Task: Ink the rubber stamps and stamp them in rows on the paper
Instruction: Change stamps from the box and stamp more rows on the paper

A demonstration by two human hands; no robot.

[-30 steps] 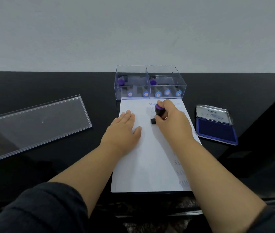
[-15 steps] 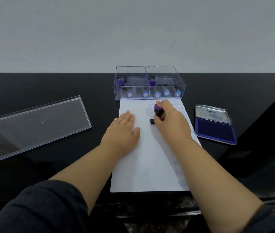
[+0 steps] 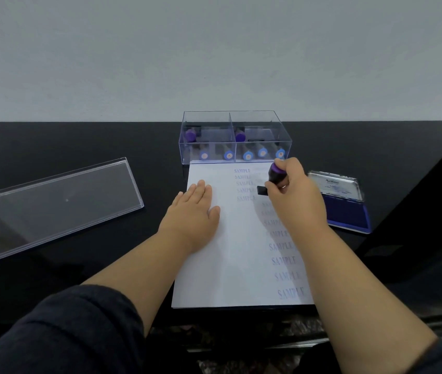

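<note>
Two hands are at work. The fingers [image 3: 286,168] of our right hand [image 3: 292,195] pinch the purple-knobbed black rubber stamp [image 3: 275,176], whose black base sits at or just above the white sheet of paper [image 3: 230,265] near its far edge; we cannot tell whether it touches. Our left hand [image 3: 193,211] lies flat, fingers together, holding the sheet down toward its left side.

We judge the task well under way: a short column of faint blue "SAMPLE" prints [image 3: 244,184] runs near the far middle, and a longer one [image 3: 284,247] down the right edge to the near corner. The left half is unstamped.

An open blue ink pad [image 3: 348,214] lies just right of the sheet. A clear plastic box [image 3: 234,141] at the far edge holds several more stamps, so much remains. Its clear lid [image 3: 52,206] rests on the black worktop [image 3: 106,141], well to the left.
</note>
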